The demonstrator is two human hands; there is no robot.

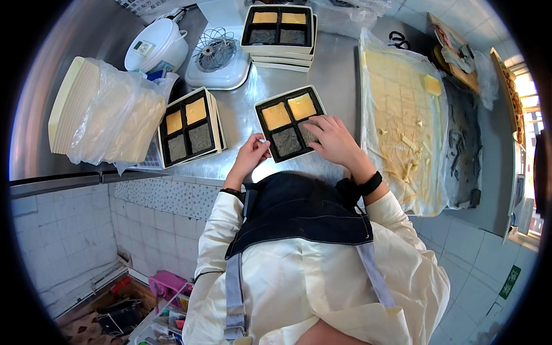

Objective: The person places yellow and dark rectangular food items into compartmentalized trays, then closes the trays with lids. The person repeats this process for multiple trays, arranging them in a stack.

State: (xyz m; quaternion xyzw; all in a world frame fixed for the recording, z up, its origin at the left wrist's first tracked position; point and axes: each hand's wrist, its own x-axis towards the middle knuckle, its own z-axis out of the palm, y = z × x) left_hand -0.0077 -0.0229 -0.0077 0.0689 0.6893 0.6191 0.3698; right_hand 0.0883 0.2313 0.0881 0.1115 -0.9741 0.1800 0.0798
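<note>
A square black tray (261, 115) with four compartments sits in a pale box on the steel counter (336, 69). It holds two yellow cake squares at the back and two dark grey squares at the front. My right hand (333, 140) presses on the front right grey square (306, 133). My left hand (253, 154) rests at the tray's front left corner, fingers curled against its rim.
A second filled box (188, 127) stands to the left, a stack of boxes (279, 31) at the back. Bagged pale lids (100, 112), a white rice cooker (156, 46) and a white fan (217, 53) sit at the left. A sheet of cut yellow cake (399, 109) and a dark sheet (463, 144) lie to the right.
</note>
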